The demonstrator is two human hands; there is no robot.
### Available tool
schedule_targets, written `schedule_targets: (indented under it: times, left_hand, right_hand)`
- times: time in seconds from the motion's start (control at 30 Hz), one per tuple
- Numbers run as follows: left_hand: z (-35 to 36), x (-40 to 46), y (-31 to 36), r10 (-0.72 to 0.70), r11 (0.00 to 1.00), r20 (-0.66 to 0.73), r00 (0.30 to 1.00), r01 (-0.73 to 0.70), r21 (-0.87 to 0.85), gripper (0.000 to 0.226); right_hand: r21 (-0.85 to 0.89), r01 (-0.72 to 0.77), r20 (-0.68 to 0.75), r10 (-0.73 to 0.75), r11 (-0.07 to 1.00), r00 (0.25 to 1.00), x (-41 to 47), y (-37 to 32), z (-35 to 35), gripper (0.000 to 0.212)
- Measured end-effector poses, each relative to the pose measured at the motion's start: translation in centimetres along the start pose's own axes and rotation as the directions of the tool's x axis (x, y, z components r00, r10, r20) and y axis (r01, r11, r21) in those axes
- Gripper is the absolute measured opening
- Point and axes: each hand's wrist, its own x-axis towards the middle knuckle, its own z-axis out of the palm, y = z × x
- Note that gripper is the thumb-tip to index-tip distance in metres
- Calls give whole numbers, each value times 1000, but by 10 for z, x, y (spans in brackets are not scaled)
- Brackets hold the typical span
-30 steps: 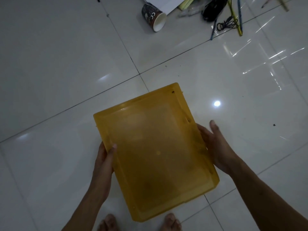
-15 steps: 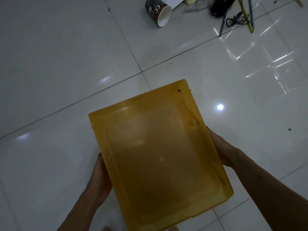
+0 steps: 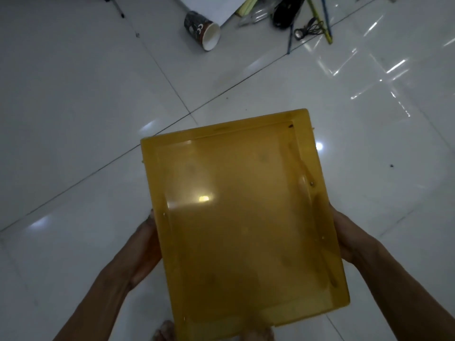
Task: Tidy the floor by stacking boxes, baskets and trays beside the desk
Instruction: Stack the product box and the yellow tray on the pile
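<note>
A translucent yellow plastic tray [image 3: 241, 217] is held up above the white tiled floor, its open side facing me and nothing inside it. My left hand [image 3: 144, 244] grips its left edge, fingers hidden behind the wall. My right hand [image 3: 349, 239] grips the right edge the same way. The tray covers most of both hands and my feet below.
At the top lie a tipped paper cup [image 3: 203, 30], a white sheet [image 3: 209, 6], a black object [image 3: 285, 9], a coiled cable [image 3: 309, 30] and several pens and pencils [image 3: 322, 20]. A dark pen [image 3: 115, 6] lies at the top left. Bare tiles surround the tray.
The tray has come up closer to the camera and turned more square to me. My fingers have slid behind its sides. The view has tilted, showing more of the clutter at the top.
</note>
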Motion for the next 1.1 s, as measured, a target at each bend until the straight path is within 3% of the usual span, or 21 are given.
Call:
schedule_targets:
  times: [0.07,0.17,0.23,0.37,0.47,0.57,0.67,0.73,0.83,0.9,0.97,1.1]
  left_hand:
    - [20,-14,20,7,996,3,1000,-7,86,59]
    - [56,-39,51,-16,982,-23,1000,20,190,36]
    - [87,-60,74,-31,955,17,999,24,297,42]
    - [158,-111,113,-115,877,151,982,29,480,87]
    - [208,-149,128,-183,808,236,955,9,589,76]
    - [253,-185,132,-247,739,307,919,-26,673,62]
    - [293,-223,127,-327,670,374,868,-66,739,82]
    - [315,-245,120,-400,602,407,821,-99,792,99]
    - [343,-275,104,-494,506,455,741,-180,843,98]
    - [359,-295,89,-555,442,455,696,-216,870,100]
    - [372,-313,69,-606,379,452,655,-262,888,97]
    - [395,-345,12,-719,256,416,557,-344,904,81]
  right_hand:
    - [93,15,-50,-10,996,999,-37,-2,0,89]
    - [205,92,-141,-64,974,988,-106,-6,2,52]
    - [255,158,-211,-105,954,972,-159,-8,8,57]
    - [319,220,-345,-104,922,933,-268,4,19,79]
    - [388,294,-429,-111,873,897,-344,24,31,96]
    - [432,378,-530,-109,819,841,-414,49,51,72]
    - [463,457,-648,-62,759,759,-476,82,73,48]
    - [513,499,-699,1,699,715,-510,108,94,44]
    - [587,588,-759,126,556,639,-551,151,129,35]
    - [600,639,-779,170,481,604,-573,178,154,46]
    - [589,707,-798,147,391,584,-595,204,181,54]
    - [545,812,-838,189,211,513,-627,272,237,44]
